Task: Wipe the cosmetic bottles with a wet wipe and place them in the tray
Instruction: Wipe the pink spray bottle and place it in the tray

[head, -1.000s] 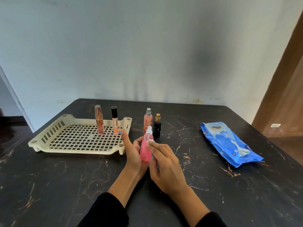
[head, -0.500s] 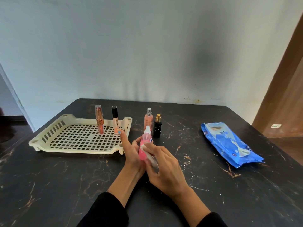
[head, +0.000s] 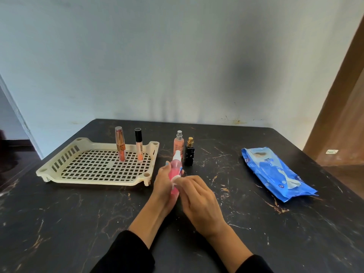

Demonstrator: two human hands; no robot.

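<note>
Near the table's (head: 59,223) middle, the left hand (head: 163,184) grips the pink spray bottle (head: 175,174) while the right hand (head: 199,200) pinches a wet wipe (head: 175,180) against it, short of the cream tray (head: 94,180) holding two lip-gloss tubes (head: 120,143) toward the far-left corner.

Both forearms were bare from wrist to mid-forearm, each ending in a black long sleeve pushed up the arm. The left hand (head: 164,179) showed a light-blue painted fingernail. No rings, watch or bracelets were discernible on either hand.
</note>
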